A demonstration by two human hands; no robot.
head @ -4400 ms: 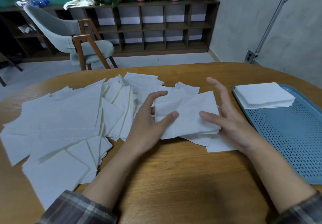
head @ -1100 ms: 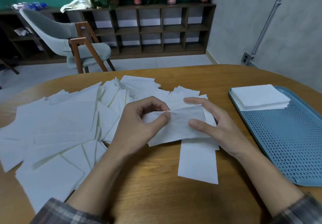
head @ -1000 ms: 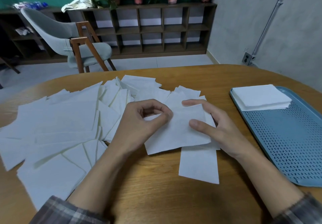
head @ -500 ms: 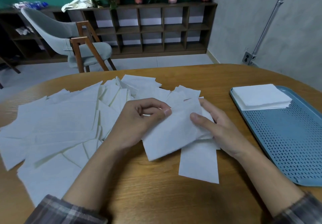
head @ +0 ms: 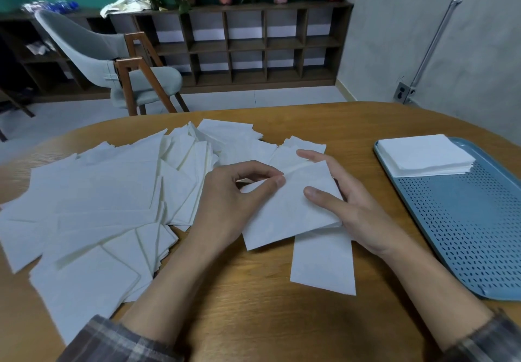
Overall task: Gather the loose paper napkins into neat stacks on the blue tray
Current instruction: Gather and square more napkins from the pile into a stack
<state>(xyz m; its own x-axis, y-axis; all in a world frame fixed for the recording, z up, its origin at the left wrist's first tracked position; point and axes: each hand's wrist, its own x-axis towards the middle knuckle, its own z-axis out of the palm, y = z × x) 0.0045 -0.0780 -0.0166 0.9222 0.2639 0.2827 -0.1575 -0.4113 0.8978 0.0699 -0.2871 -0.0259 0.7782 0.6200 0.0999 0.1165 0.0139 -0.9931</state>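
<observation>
A white napkin [head: 284, 215] is held just above the wooden table in the middle. My left hand [head: 234, 206] pinches its upper left corner between thumb and fingers. My right hand [head: 352, 206] grips its right edge, thumb on top. Under it lies a long unfolded napkin [head: 324, 266] flat on the table. A wide spread of loose white napkins [head: 98, 206] covers the left half of the table. The blue perforated tray [head: 465, 235] sits at the right, with one neat napkin stack [head: 425, 156] at its far end.
The round wooden table [head: 253, 319] has its far edge close behind the napkins. Beyond it stand a grey chair [head: 112, 65] with wooden legs and a low dark shelf unit [head: 253, 46] with potted plants.
Both hands took hold of one napkin from the small pile and turned it, its lower corner swinging toward me. The long unfolded napkin came to lie on the table beneath it.
</observation>
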